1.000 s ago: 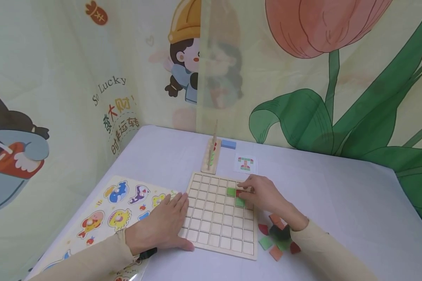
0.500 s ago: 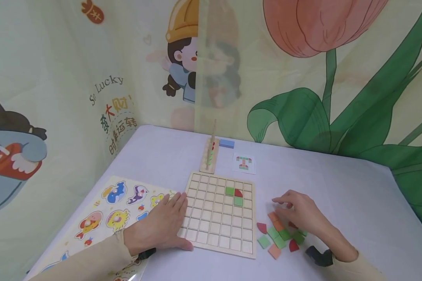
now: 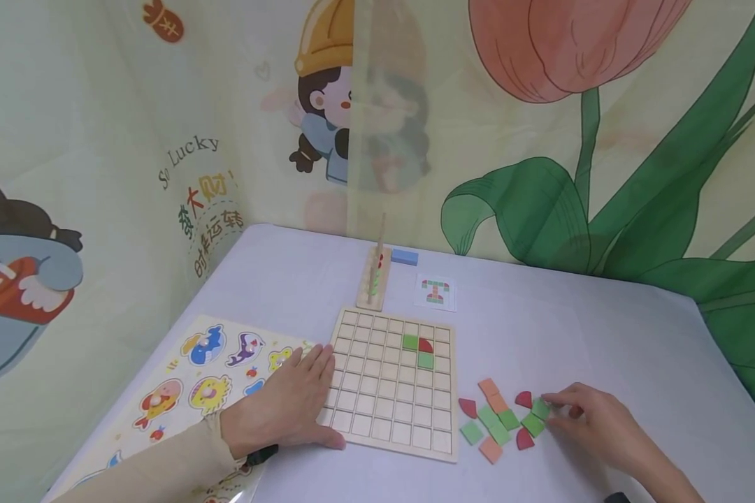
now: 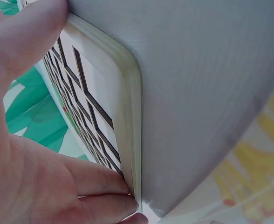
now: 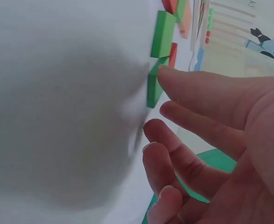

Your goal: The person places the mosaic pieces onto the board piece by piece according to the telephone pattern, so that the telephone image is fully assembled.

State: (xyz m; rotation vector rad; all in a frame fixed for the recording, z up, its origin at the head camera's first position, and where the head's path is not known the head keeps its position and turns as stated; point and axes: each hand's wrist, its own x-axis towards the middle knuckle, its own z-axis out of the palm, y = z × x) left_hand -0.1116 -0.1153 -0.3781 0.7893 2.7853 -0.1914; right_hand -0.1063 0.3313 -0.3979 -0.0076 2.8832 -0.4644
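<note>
My left hand (image 3: 286,402) rests flat along the left edge of a wooden grid board (image 3: 384,452), thumb spread at the near corner; in the left wrist view its fingers (image 4: 104,182) touch the rim. Three tiles lie in the board's cells: a green square (image 3: 410,341), a red quarter-round (image 3: 425,345) and a lighter green square (image 3: 425,360). At the right end of a loose tile group, my right hand (image 3: 604,426) has thumb and index finger at a green tile (image 3: 540,408). The right wrist view shows a fingertip overlapping that green tile (image 5: 155,86), the other fingers loosely bent.
Several loose green, orange (image 3: 491,450) and red tiles (image 3: 468,407) lie right of the board. Behind it are a pattern card (image 3: 435,291), a wooden stand with coloured pieces (image 3: 371,293) and a blue block (image 3: 405,257). A sea-animal puzzle board (image 3: 182,370) lies left.
My right hand has moved from the board down and right, across the loose tiles to the green tile at their right end. The red quarter-round stays in its cell. My left hand keeps its place.
</note>
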